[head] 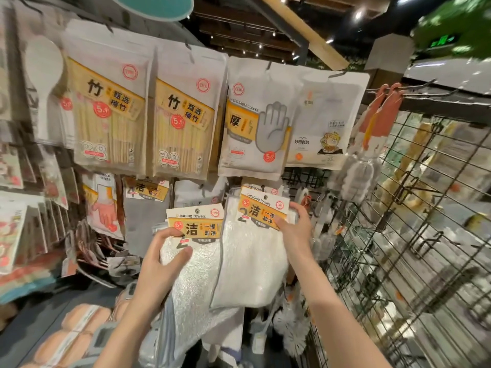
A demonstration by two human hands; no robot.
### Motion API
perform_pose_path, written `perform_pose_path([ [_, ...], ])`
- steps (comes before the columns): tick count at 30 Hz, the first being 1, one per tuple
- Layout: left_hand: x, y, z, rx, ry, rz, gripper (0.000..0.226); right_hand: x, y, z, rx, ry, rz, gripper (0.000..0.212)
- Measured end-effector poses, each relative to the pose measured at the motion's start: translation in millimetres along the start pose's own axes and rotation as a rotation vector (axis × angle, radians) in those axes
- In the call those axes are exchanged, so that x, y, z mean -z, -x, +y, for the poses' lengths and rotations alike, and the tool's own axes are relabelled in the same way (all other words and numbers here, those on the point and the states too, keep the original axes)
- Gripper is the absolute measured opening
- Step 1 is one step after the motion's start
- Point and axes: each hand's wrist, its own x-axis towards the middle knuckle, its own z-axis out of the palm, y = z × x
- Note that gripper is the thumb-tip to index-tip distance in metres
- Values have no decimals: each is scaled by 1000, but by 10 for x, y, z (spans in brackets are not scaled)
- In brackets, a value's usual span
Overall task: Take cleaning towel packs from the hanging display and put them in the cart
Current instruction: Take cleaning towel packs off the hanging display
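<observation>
Two white cleaning towel packs with orange header cards are in front of me. My left hand point(162, 261) holds the left towel pack point(196, 264), which is off its hook, thumb across the cloth. My right hand point(295, 232) grips the header card of the right towel pack point(252, 261), which hangs from a hook on the display. More header cards show behind it. The cart is not clearly in view.
Bamboo chopstick packs point(111, 120), disposable glove packs point(255, 123) and a cartoon-print pack point(324, 123) hang above. A black wire grid rack point(414, 235) with brushes stands on the right. Bread buns point(71, 338) lie at the lower left.
</observation>
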Motion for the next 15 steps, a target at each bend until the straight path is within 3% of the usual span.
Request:
perform_pose_path([
  [9,-38,-82,-113,12,-3,37,27,-124,-230,208,49,52,47,47],
  [15,17,-117,-145,48,5,64,27,-240,-382,253,46,67,21,22],
])
